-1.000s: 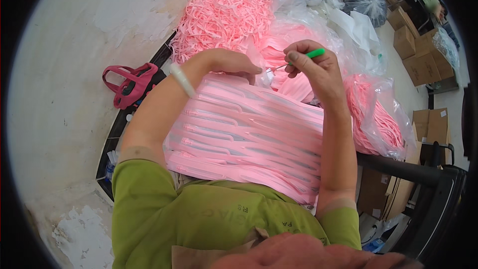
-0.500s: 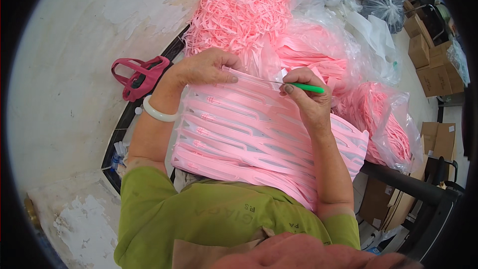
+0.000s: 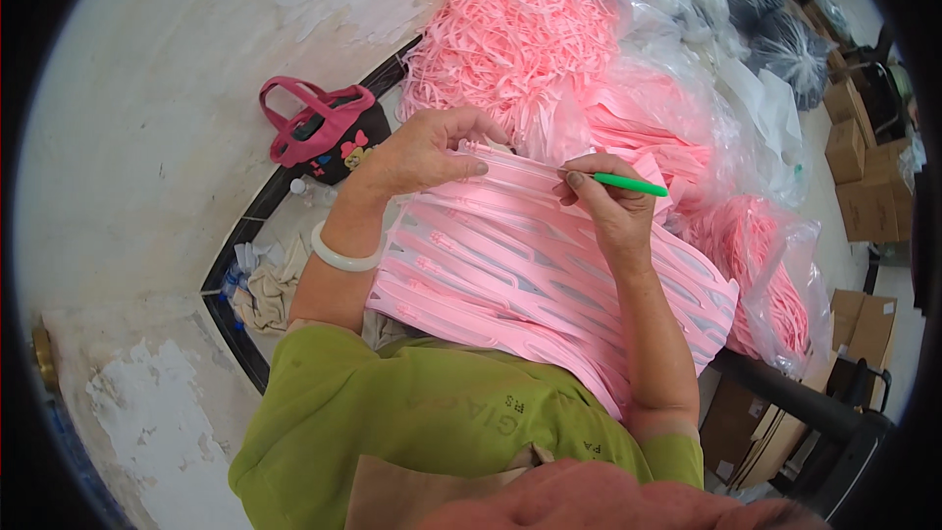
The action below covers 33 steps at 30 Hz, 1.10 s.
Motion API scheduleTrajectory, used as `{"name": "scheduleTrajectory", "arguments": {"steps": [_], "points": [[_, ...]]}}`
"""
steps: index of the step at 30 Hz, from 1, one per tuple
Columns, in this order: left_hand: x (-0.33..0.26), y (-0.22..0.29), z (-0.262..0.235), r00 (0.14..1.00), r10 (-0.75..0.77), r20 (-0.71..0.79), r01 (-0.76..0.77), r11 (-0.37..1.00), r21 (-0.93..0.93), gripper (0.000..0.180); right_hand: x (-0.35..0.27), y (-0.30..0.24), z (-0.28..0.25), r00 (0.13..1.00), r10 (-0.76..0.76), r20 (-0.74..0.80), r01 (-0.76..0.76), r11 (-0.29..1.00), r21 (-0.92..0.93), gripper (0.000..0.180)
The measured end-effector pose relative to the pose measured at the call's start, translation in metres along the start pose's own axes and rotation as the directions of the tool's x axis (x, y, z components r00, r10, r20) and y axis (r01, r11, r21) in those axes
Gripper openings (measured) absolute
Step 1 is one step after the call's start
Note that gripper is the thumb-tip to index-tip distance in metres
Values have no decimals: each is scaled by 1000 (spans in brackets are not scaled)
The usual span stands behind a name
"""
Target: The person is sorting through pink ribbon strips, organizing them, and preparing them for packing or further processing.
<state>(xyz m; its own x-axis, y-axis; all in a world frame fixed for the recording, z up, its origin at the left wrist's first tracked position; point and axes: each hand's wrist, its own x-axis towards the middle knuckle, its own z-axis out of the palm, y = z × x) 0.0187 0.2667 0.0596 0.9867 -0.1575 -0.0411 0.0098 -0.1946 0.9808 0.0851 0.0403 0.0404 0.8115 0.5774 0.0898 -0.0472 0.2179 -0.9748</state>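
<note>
Across my lap lies a pink sheet of long raised strips, with grey slits showing between them and small moulded shapes along its left side. My left hand pinches its far edge near the left corner, thumb on top. In my right hand is a slim pen-like tool with a green handle, gripped between thumb and fingers. Its tip points left at the sheet's far edge; the exact kind of tip is too fine to make out.
Beyond the sheet rises a heap of curly pink strips. Clear plastic bags of pink strips stand to the right. A pink-handled bag sits by the wall at left. Cardboard boxes and a black bar are at right.
The view has shifted, so the scene sits further right and lower, showing more of the pink-handled bag. Both hands keep their holds at the sheet's far edge.
</note>
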Motion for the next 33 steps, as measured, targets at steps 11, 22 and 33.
{"name": "scheduleTrajectory", "arguments": {"steps": [11,22,33], "points": [[-25,-18,18,942,-44,-332,-70,944,-323,28,12,11,43,959,-240,149,260,956,-138,8],[-23,-16,33,922,-111,-371,-82,881,-466,19,3,16,41,984,-179,-14,180,984,10,6],[-22,-21,41,883,-25,-469,-171,913,-370,13,6,22,39,928,-361,95,373,902,-218,7]]}}
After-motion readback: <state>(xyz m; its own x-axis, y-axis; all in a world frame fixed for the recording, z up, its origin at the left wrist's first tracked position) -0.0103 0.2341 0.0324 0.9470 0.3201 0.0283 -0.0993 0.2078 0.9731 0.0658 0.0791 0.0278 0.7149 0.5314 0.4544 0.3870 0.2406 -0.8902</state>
